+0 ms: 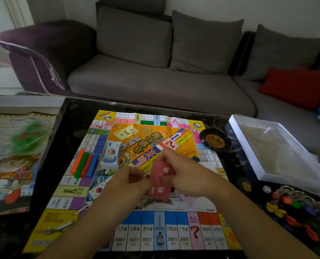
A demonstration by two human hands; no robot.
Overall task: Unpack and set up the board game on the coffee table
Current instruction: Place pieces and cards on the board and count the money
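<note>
A colourful paper game board (pixel 118 238) lies unfolded on the dark coffee table (pixel 69 113). Above its middle, my left hand (pixel 134 179) and my right hand (pixel 181 171) both grip a stack of pink-red cards (pixel 160 179), blurred by motion. A pink card (pixel 190 200) lies on the board just below my right hand. On the board's left part sit a bundle of play money (pixel 111 154) and several coloured sticks (pixel 84 164) in orange, green, red and blue.
The box lid (pixel 11 165) with cartoon art lies at the left. A small roulette wheel (pixel 215 140) sits right of the board. The white box tray (pixel 278 148) holds a plastic bag. Coloured pawns and a die (pixel 267 189) lie at the lower right. A grey sofa (pixel 155 81) stands behind.
</note>
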